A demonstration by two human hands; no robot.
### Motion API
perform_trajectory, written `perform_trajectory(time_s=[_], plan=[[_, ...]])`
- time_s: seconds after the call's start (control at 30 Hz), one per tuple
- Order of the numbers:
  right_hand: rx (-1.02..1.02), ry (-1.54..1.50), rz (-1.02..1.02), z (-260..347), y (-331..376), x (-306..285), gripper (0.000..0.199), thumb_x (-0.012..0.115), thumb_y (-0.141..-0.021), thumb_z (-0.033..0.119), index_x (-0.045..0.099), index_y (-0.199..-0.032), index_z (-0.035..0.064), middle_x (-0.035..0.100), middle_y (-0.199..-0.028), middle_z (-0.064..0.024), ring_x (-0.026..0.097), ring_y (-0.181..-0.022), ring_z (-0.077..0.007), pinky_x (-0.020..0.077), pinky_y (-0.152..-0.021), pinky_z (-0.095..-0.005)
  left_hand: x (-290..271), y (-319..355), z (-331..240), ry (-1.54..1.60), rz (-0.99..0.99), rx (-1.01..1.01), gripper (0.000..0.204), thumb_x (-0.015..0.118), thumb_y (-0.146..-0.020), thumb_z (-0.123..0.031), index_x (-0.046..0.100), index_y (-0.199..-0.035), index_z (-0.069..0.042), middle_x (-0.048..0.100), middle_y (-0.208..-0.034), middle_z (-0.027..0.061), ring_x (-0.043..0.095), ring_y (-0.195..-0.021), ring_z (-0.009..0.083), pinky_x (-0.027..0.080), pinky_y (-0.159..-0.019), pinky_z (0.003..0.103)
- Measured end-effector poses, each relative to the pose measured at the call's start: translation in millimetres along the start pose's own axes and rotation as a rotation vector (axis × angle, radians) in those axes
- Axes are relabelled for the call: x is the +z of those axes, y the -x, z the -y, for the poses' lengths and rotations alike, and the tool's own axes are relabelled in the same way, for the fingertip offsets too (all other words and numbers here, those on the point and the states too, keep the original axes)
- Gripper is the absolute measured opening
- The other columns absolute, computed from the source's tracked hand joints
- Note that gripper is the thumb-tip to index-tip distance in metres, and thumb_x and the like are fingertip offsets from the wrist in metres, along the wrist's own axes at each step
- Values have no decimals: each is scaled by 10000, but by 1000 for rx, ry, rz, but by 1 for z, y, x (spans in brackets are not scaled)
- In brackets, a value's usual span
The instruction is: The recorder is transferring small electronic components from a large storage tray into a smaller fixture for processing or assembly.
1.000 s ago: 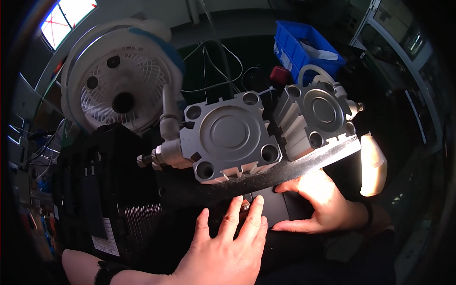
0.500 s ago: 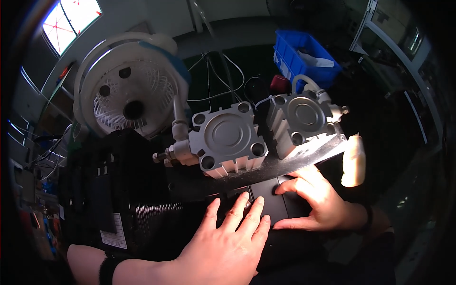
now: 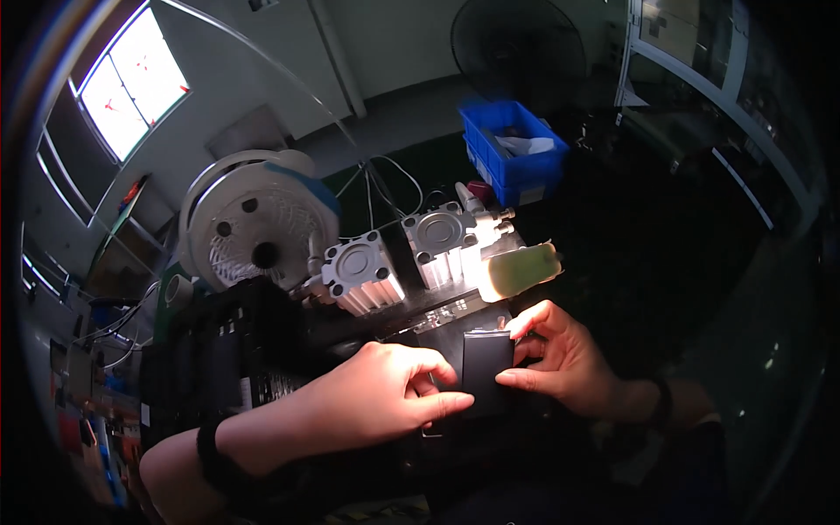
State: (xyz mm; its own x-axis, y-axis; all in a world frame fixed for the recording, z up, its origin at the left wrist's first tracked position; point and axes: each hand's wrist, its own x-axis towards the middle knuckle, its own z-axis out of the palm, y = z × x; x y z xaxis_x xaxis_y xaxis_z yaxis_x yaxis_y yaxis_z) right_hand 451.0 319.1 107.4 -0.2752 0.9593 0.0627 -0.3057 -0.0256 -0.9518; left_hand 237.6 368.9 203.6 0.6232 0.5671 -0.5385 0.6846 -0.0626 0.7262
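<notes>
A flat, dark rectangular piece (image 3: 487, 372) with a thin, pale top edge stands between my hands. My right hand (image 3: 564, 363) pinches its right side, thumb low and fingers near the upper corner. At its left edge my left hand (image 3: 394, 389) is closed, with the thumb tip against the lower part and the index finger bent beside it; the other fingers are curled under. Just beyond are two silver pneumatic cylinders, the left one (image 3: 359, 267) and the right one (image 3: 439, 234), on a dark fixture. A greenish-yellow padded block (image 3: 522, 271) is at the fixture's right end.
A white fan-like housing (image 3: 254, 223) stands behind the fixture at left. Black equipment (image 3: 206, 346) lies beside my left forearm. Farther off are a blue bin (image 3: 512, 149) holding something white, pale cables (image 3: 398, 166) and a large dark fan (image 3: 516, 48).
My left hand was spread flat over the dark surface; its fingers are now bent at the rectangular piece. That piece now shows upright between both hands. The view has shifted, and the cylinders look smaller.
</notes>
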Motion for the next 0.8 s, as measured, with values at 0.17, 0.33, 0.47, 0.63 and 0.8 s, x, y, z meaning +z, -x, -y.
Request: perform_trajectory(time_s=[0.17,0.33,0.47,0.63,0.8], plan=[[-27,67,91,11,3,25,389,683,-748,-63,445,-1027,66,454,-1046,-42,550,-854,-94,525,-705,-190,3,17,-2,123,-38,-24,256,621,-851,-264,613,-803,-13,618,-664,39,635,-638,83,474,-526,227],[-177,169,136,18,8,40,495,711,-713,-62,432,-1114,21,493,-1118,-116,613,-944,-196,555,-755,-292,-10,79,-10,7,-221,20,196,606,-876,-193,624,-983,-29,637,-757,-3,612,-645,54,472,-549,208],[-57,224,90,3,4,20,434,665,-740,-56,501,-1135,19,528,-1124,-118,607,-936,-164,528,-759,-251,-58,170,14,-92,-672,-209,168,601,-872,-162,618,-931,-6,628,-699,19,602,-581,62,471,-515,201],[-78,358,140,-12,0,17,336,664,-746,-39,561,-1065,-19,576,-1020,-98,591,-882,-129,520,-742,-237,-76,258,116,139,-769,-527,195,649,-833,-193,593,-732,-37,575,-632,-14,601,-550,72,462,-510,196],[-39,385,112,-14,1,16,222,666,-745,-42,602,-957,-36,597,-928,-84,589,-836,-115,513,-724,-226,-51,253,158,264,-673,-650,231,706,-782,-250,619,-715,-47,605,-624,-3,620,-558,80,488,-536,196]])
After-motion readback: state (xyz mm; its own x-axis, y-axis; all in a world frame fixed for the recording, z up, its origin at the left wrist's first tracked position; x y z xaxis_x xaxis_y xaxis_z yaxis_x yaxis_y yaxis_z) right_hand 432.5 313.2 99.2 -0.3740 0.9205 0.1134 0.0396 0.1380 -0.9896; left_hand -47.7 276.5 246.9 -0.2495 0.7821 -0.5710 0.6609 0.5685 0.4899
